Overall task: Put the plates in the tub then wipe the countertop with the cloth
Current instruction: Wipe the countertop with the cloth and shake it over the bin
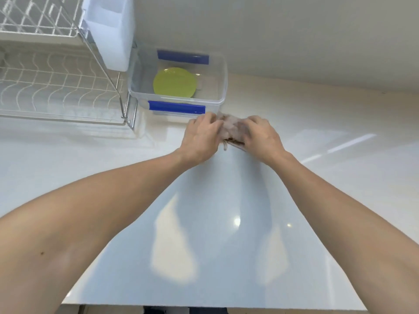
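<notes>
I see my left hand and right hand both clutching a crumpled, fuzzy greyish cloth on the glossy white bench. Just behind them sits the clear plastic tub with blue clips, a round lime-green plate flat inside. A white wire rack stands left.

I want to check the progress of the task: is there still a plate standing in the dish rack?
No, the dish rack holds no plate, and the green plate lies inside the clear tub.
</notes>
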